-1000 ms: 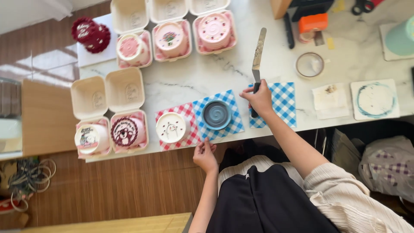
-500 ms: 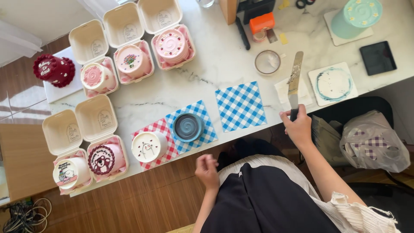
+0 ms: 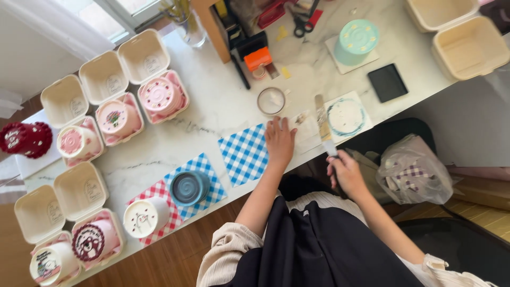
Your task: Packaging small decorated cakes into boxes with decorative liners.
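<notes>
Right hand (image 3: 348, 172) has its fingers closed round the handle of a palette knife (image 3: 323, 125), blade lying over the white marble tabletop (image 3: 212, 114). Left hand (image 3: 279, 141) rests flat, fingers spread, on the right edge of a blue checked sheet (image 3: 245, 154), holding nothing.

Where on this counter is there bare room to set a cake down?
Bare marble lies between the pink boxed cakes and the glass cup; the blue checked sheet is empty left of the left hand. Crowded around the spatula and scissors.

Glossy marble counter (image 3: 212, 114), metal spatula (image 3: 322, 125), checked paper sheet (image 3: 245, 154).
</notes>
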